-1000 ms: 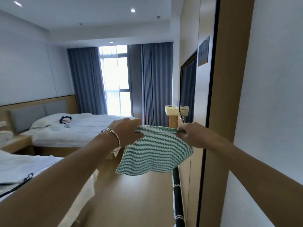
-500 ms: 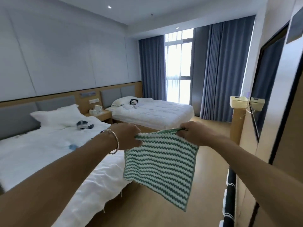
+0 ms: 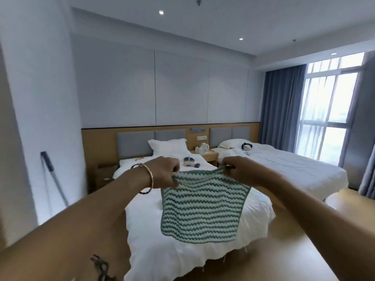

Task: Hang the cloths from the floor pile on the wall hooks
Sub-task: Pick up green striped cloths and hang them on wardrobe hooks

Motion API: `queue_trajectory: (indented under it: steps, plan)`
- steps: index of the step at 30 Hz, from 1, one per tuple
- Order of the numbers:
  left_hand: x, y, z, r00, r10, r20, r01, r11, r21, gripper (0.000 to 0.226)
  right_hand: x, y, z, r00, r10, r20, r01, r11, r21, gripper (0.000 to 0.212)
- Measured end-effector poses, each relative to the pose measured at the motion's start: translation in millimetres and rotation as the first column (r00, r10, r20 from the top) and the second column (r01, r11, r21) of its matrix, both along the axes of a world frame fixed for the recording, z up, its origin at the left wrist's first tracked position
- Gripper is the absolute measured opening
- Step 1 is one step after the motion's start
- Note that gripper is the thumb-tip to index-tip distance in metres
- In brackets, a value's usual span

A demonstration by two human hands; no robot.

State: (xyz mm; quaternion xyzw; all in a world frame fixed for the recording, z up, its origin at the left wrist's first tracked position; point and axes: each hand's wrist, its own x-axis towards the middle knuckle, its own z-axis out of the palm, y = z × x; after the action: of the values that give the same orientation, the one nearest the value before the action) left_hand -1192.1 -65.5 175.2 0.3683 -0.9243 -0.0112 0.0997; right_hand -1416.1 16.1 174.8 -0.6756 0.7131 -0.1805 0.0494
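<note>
A first-person view across a bedroom with two beds. A square knitted cloth with green and white zigzag stripes [image 3: 200,207] hangs in the air in front of the near bed with its white duvet [image 3: 154,236], stretched between two bare hands and touching nothing else. The left hand [image 3: 164,173], with a thin metal bangle [image 3: 149,180] on its wrist, has its fingers curled round the cloth's upper left corner. The right hand [image 3: 241,171] pinches the upper right corner. The top edge dips slightly between them and the rest drops flat and loose. It looks light, soft and limp, with a nubby knit that should grip well, not slide, and nothing about it seems fragile. The top corners or top edge appear the best places to hold it. Whether it has a hanging loop cannot be told. No wall hooks and no floor pile are in view. A second white bed [image 3: 300,169] stands near the window with blue-grey curtains [image 3: 282,110]. No brand, label or writing can be read on the cloth or in the room, and a dark mark on the left forearm [image 3: 99,266] is too blurred to read.
</note>
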Motion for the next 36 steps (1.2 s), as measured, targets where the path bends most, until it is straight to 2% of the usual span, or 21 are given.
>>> queue_trajectory:
  steps: [3,7,10,14,18,24,27,30,34,36]
  plan:
    - [85,-23,-1,0.992,0.111,-0.06,-0.108,0.992,0.06,0.029,86,-39,7,0.995,0.104,-0.001,-0.104,0.994,0.032,0.042]
    - [193,-39,-2,0.952,0.226,-0.205,-0.21,0.973,0.099,0.023,199,-85,16,0.973,0.232,0.008,-0.231,0.972,-0.048,0.032]
    - [270,-48,-5,0.893,0.352,-0.281,-0.328,0.936,0.13,0.023,275,-117,11,0.945,0.318,0.076,-0.311,0.946,-0.086,0.031]
    - [357,-62,-17,0.773,0.499,-0.392,-0.443,0.867,0.229,0.009,365,-152,-2,0.906,0.412,0.099,-0.405,0.911,-0.078,0.028]
    - [409,-57,-27,0.674,0.576,-0.462,-0.497,0.817,0.294,0.007,437,-175,-10,0.814,0.565,0.139,-0.564,0.824,-0.046,0.04]
    - [504,-54,-33,0.56,0.742,-0.369,-0.701,0.662,0.265,0.016,534,-204,-14,0.654,0.753,0.08,-0.756,0.646,0.104,0.055]
    - [548,-60,-32,0.498,0.804,-0.323,-0.776,0.58,0.248,0.018,583,-225,-22,0.569,0.818,-0.08,-0.804,0.575,0.156,0.049]
    - [580,-74,-30,0.445,0.851,-0.28,-0.832,0.508,0.223,0.019,626,-255,-23,0.504,0.831,-0.234,-0.844,0.532,0.068,0.039]
    - [623,-104,-18,0.358,0.923,-0.14,-0.926,0.37,0.073,0.025,671,-305,-14,0.427,0.877,-0.222,-0.897,0.442,0.021,0.03]
    - [641,-122,-9,0.321,0.938,-0.13,-0.944,0.328,0.031,0.019,691,-333,-9,0.379,0.912,-0.159,-0.923,0.384,0.002,0.032]
